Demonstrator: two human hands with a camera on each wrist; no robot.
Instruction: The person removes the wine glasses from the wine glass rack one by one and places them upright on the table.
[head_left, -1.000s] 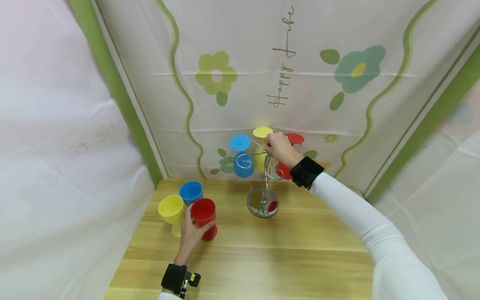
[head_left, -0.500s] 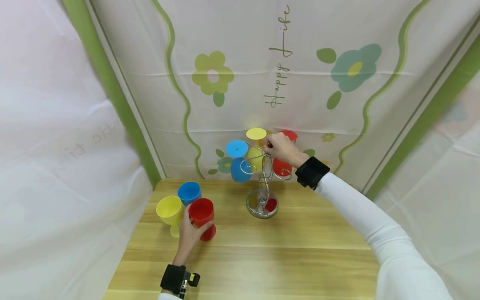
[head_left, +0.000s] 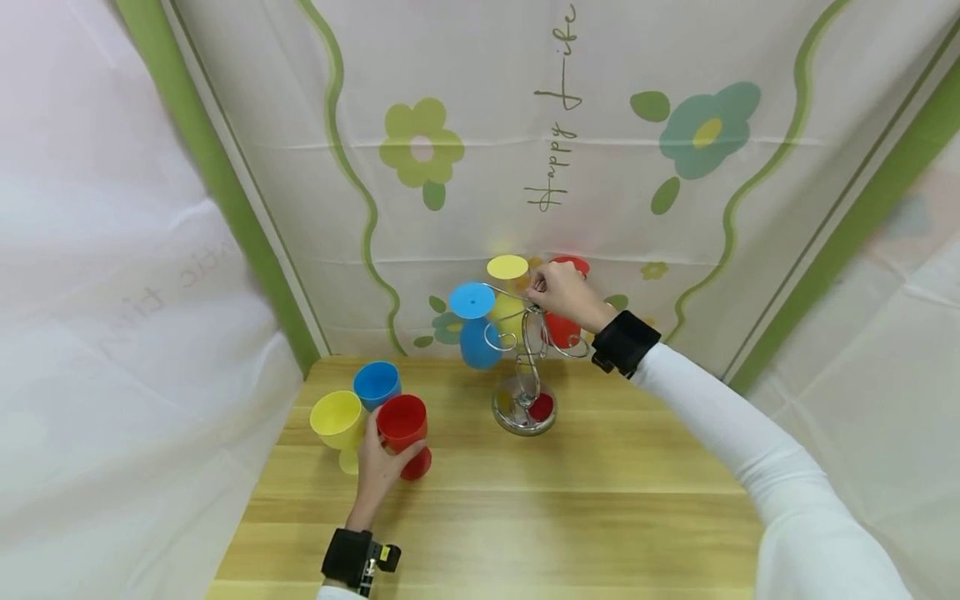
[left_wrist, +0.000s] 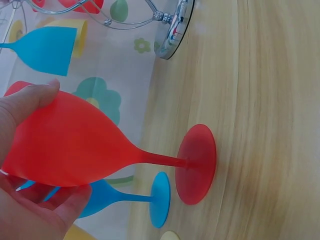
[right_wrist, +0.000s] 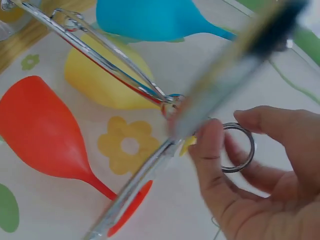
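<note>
My left hand (head_left: 378, 462) holds an upright red goblet (head_left: 402, 421) around its bowl, fingers on one side and thumb on the other. The goblet's round foot (left_wrist: 196, 164) is at the wooden tabletop. A yellow goblet (head_left: 337, 419) and a blue goblet (head_left: 377, 383) stand right beside it. With its fingertips, my right hand (head_left: 567, 296) pinches the metal ring (right_wrist: 251, 150) atop a chrome goblet rack (head_left: 525, 419). Upside down from the rack's arms hang a blue goblet (head_left: 480, 343), a yellow goblet (head_left: 507, 267) and a red goblet (right_wrist: 45, 127), partly hidden behind the right hand in the head view.
The wooden table (head_left: 525, 525) extends in front of the rack and to its right. A white curtain with printed flowers (head_left: 420, 146) hangs close behind the rack, and more white fabric (head_left: 112, 333) closes off both sides.
The rack has turned: the hanging blue goblet has come forward, and the red one has shifted left and back. My right hand keeps its place on the ring; my left hand has stayed still.
</note>
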